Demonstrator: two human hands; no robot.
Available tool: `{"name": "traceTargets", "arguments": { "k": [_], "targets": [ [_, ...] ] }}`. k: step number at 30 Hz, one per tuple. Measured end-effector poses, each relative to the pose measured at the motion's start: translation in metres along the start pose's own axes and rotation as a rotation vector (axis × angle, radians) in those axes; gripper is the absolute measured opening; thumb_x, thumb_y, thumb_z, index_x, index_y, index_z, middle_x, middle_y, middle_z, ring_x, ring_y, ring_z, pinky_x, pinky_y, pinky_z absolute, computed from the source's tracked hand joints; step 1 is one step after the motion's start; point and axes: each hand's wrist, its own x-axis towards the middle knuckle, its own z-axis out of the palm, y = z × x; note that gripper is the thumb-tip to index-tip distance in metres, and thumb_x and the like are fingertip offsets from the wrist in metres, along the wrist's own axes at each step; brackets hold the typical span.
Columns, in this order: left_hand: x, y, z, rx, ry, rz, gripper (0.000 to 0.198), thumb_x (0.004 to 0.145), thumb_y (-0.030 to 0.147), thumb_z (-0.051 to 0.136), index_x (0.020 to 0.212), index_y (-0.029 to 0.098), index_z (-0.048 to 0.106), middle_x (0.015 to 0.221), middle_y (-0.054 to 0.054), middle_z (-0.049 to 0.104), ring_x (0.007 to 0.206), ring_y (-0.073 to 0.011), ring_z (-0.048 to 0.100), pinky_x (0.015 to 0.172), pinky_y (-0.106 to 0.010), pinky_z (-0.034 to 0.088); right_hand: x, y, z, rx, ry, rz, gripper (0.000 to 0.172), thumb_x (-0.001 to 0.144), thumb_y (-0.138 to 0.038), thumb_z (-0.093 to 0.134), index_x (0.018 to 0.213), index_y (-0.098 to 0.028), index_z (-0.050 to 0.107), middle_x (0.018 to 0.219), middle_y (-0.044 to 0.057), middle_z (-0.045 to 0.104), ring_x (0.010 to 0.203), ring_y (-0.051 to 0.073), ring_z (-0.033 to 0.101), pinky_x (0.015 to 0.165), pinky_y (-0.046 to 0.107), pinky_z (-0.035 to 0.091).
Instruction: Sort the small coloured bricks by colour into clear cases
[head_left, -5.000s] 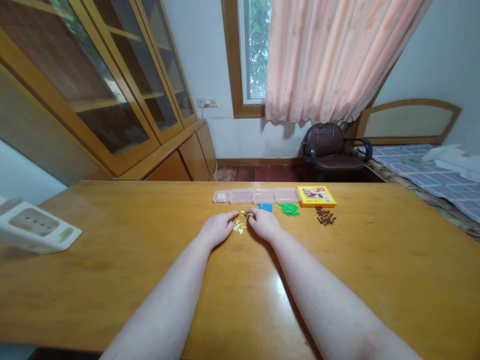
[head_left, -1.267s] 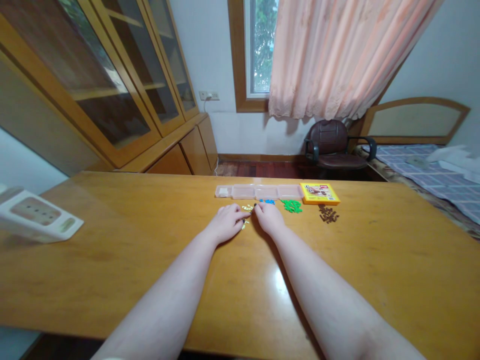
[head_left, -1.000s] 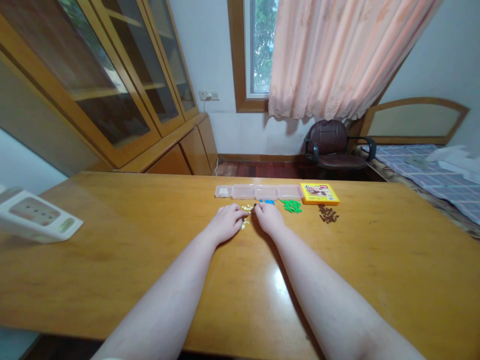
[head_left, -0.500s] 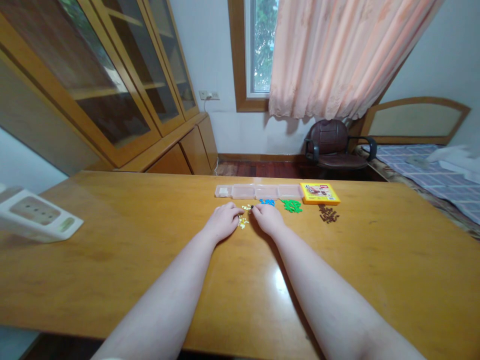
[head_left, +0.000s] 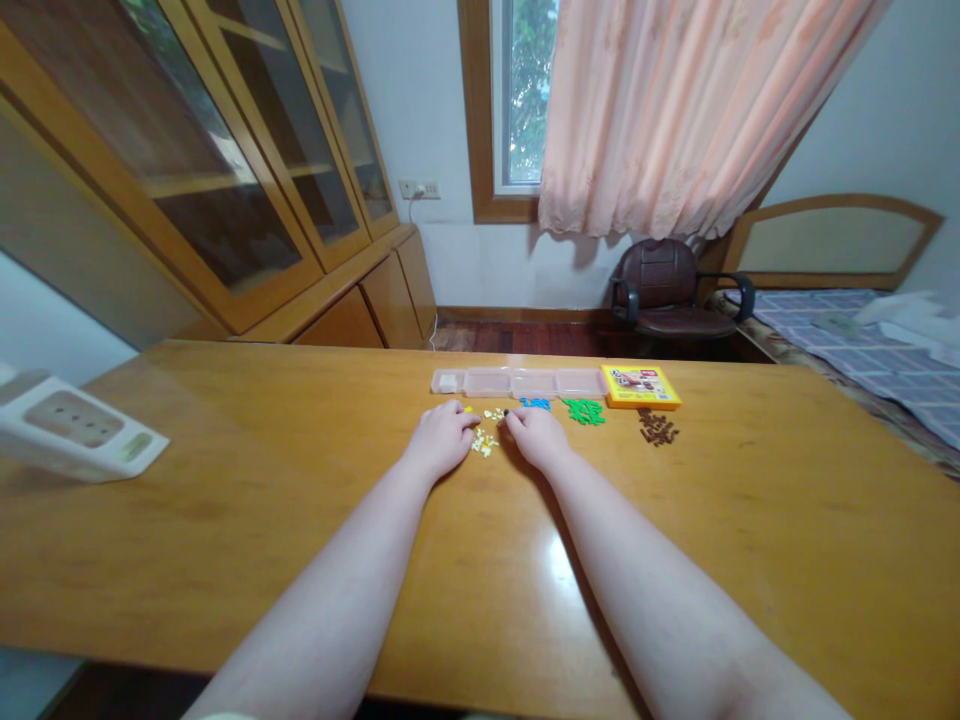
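Note:
My left hand [head_left: 441, 440] rests on the table, fingers slightly apart and reaching to the edge of a small pile of pale yellow pieces [head_left: 484, 443]. Beside its fingertips shows a bit of brighter yellow [head_left: 469, 409]. Just right of that pile is my right hand [head_left: 538, 438], its fingers drawn together. A tiny dark spot [head_left: 505, 413] shows at its fingertips; its kind is too small to tell. A few more pale pieces [head_left: 493, 414] lie between the two hands. Blue pieces [head_left: 535, 404] and green pieces [head_left: 585, 411] lie beyond my right hand.
A clear compartmented plastic tray [head_left: 534, 383] stretches along the far side, beside a yellow box [head_left: 642, 386]. Brown pieces [head_left: 658, 428] lie in front of the box. A white power strip-like device [head_left: 82, 425] stands at the left of the wooden table [head_left: 225, 520].
My left hand has shifted slightly left, uncovering more of the pale pieces and a bit of brighter yellow at its fingertips. My right hand has barely moved.

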Motion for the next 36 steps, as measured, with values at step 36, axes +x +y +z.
{"name": "traceTargets", "arguments": {
  "k": [36],
  "targets": [
    [-0.004, 0.0, -0.007, 0.015, -0.027, -0.103, 0.03, 0.084, 0.025, 0.044, 0.099, 0.026, 0.071, 0.099, -0.004, 0.058, 0.085, -0.018, 0.057, 0.075, -0.029, 0.044, -0.005, -0.005, 0.0, 0.04, -0.115, -0.394, 0.03, 0.088, -0.024, 0.043, 0.1, -0.022, 0.071, 0.097, 0.003, 0.07, 0.087, 0.015, 0.058, 0.076, 0.023, 0.038]
  ]
}}
